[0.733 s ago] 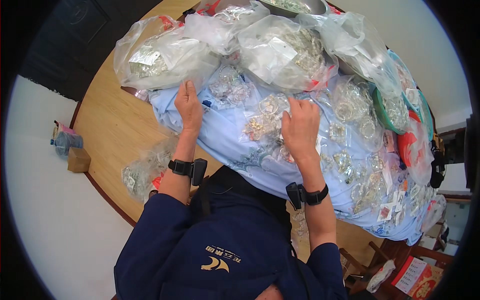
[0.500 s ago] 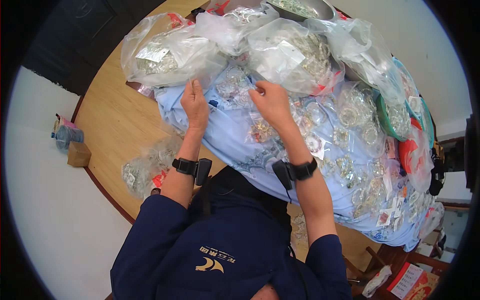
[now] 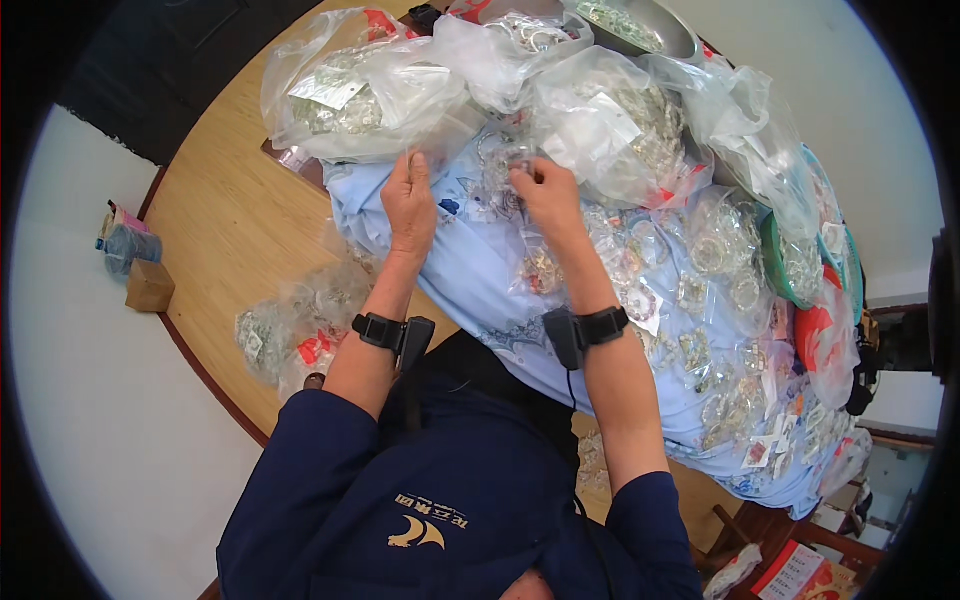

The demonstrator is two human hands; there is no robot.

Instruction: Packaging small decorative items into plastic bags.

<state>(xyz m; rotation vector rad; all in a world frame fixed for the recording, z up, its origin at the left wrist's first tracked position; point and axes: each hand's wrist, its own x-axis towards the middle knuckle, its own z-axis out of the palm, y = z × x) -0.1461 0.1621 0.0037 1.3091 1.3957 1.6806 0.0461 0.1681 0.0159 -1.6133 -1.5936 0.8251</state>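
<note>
My left hand (image 3: 409, 208) is closed, thumb pressed to fingers, just below a large clear plastic bag (image 3: 430, 115) of pale beaded strings. What it pinches is too fine to make out. To its right, my right hand (image 3: 552, 200) is pinched too, its fingertips by a small heap of clear-bagged bracelets (image 3: 495, 170); whatever lies between them cannot be told. Under both is a light blue patterned cloth (image 3: 465, 265) covering the table. Beside my right wrist lies a clear packet of orange and gold beads (image 3: 541, 272).
More bulging bags (image 3: 620, 120) line the table's far side, with a metal bowl (image 3: 640, 30) behind. Many packets of bracelets (image 3: 715, 245) cover the right side, near a green basket (image 3: 778, 265). Another plastic bag (image 3: 270, 335) sits on the wooden floor (image 3: 215, 225) at left.
The view has shifted slightly, so the table appears a little to the right and lower. My right fingertips now meet the bagged bracelets; the left hand keeps its pinch.
</note>
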